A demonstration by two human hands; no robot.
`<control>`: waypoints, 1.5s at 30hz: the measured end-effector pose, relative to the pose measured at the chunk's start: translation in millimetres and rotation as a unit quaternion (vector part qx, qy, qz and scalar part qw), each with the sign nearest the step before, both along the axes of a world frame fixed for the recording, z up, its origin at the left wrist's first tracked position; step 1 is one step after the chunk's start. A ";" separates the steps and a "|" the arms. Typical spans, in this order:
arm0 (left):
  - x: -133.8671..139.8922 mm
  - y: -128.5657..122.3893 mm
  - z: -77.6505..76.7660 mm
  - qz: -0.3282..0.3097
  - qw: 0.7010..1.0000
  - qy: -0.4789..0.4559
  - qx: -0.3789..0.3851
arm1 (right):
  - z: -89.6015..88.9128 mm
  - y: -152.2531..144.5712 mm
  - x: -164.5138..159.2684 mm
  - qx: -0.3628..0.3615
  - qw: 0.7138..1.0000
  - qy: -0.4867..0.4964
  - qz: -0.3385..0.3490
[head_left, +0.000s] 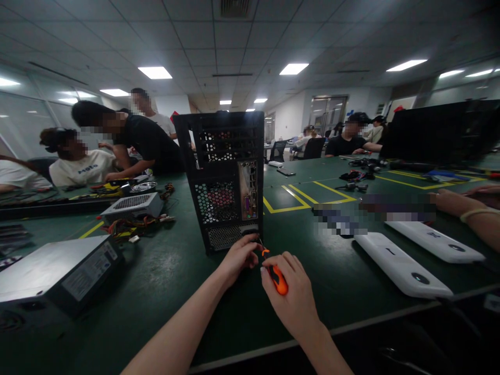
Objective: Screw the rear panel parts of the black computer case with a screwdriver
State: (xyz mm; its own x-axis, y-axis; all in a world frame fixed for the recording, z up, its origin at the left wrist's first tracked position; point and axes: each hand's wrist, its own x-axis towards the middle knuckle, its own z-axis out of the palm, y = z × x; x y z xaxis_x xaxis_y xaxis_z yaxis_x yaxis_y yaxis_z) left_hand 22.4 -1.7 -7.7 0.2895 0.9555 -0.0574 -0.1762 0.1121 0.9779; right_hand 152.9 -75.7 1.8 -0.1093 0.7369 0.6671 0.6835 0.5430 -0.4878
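Taking the hands as the clock's centre, with twelve straight ahead, the computer case (224, 174) stands upright on the table (167, 281) at eleven o'clock. Its ported back faces the person, which seems to keep its lower right corner within reach. The right hand (287, 286) has its fingers clamped on the handle of an orange screwdriver (279, 281), probably to steer and turn it, with the shaft slanting up toward that corner. The left hand (240, 260) sits beside the shaft, likely to steady or guide it; whether its curled fingers grip anything cannot be told.

Counted, there are one case, one screwdriver, two metal boxes, the larger (58, 260) at nine and the smaller (136, 205) at ten, and two white devices (404, 265) at three.
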 end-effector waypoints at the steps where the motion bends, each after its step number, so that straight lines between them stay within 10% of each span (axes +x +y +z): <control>1: -0.2 0.0 0.0 0.001 1.000 0.002 0.000 | 0.3 -0.1 0.0 -0.001 1.000 0.005 0.002; 45: 0.3 0.3 -0.6 0.086 0.993 -0.044 -0.070 | -0.9 3.3 -7.7 0.016 0.998 0.000 0.062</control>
State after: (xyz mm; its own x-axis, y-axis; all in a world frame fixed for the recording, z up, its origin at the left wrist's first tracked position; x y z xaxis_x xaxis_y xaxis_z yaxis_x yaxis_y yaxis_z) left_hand 22.7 -1.3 -8.3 0.1316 0.9757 -0.1752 -0.2881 0.2067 0.9350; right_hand 145.3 -72.4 0.9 -0.1987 0.6961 0.6899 0.6097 0.6390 -0.4691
